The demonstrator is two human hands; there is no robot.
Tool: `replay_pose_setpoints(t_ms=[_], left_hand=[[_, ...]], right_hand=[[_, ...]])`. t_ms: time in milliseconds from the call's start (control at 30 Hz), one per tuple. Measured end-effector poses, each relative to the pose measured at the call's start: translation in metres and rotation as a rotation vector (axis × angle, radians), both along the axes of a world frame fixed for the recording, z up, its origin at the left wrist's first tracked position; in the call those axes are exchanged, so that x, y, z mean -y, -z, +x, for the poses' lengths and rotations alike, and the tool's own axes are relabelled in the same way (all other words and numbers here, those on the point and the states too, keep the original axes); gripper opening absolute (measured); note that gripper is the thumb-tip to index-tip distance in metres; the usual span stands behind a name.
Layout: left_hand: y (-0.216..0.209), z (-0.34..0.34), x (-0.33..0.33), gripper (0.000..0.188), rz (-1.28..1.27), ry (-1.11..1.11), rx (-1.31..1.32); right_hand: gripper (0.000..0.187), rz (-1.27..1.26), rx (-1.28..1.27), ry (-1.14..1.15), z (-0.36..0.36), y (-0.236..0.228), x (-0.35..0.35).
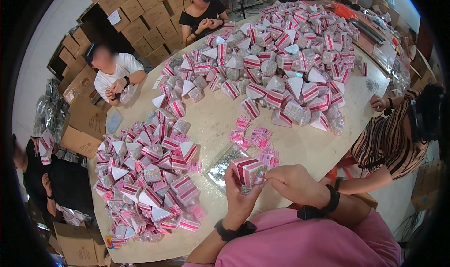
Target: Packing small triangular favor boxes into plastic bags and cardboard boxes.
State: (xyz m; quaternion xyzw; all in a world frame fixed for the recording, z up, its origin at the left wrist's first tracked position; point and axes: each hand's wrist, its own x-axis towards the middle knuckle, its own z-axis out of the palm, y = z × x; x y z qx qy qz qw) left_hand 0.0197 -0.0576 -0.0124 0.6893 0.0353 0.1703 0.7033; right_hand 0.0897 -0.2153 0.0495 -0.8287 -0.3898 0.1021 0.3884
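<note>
My left hand [240, 199] grips a cake-slice-shaped piece [247, 169] with pink and white stripes and a glittery, speckled side, held above the table's near edge. At its right side, my right hand [297, 185] is closed in a pinch, fingertips touching or almost touching the piece. Whatever lies between those fingertips is too small to make out. Under and behind the left hand lies a shiny stack of clear plastic bags [219, 172]. Small pink printed cards [260, 136] lie in loose bunches just beyond the piece.
Similar wrapped slices form a heap [145, 187] on the left and a larger heap [286, 60] across the far table [211, 121]. Co-workers sit around it: a white-shirted person [119, 75], one in black [206, 14], one in stripes [389, 140]. Cardboard boxes [84, 126] stand left.
</note>
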Motion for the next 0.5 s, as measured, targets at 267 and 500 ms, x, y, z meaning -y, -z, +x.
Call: replay_pose_setpoints(t_ms=[267,500], left_hand=[[0.0044,-0.0016,-0.0001,0.076,0.012,0.004,-0.019],[0.0058,-0.0017,-0.0025,0.075,0.112,-0.040,-0.074]], right_hand=[[0.015,0.079,-0.178,0.054,0.0004,0.0045,0.0004],[0.014,-0.070,0.026,0.075,-0.0060,0.0102,-0.0071]])
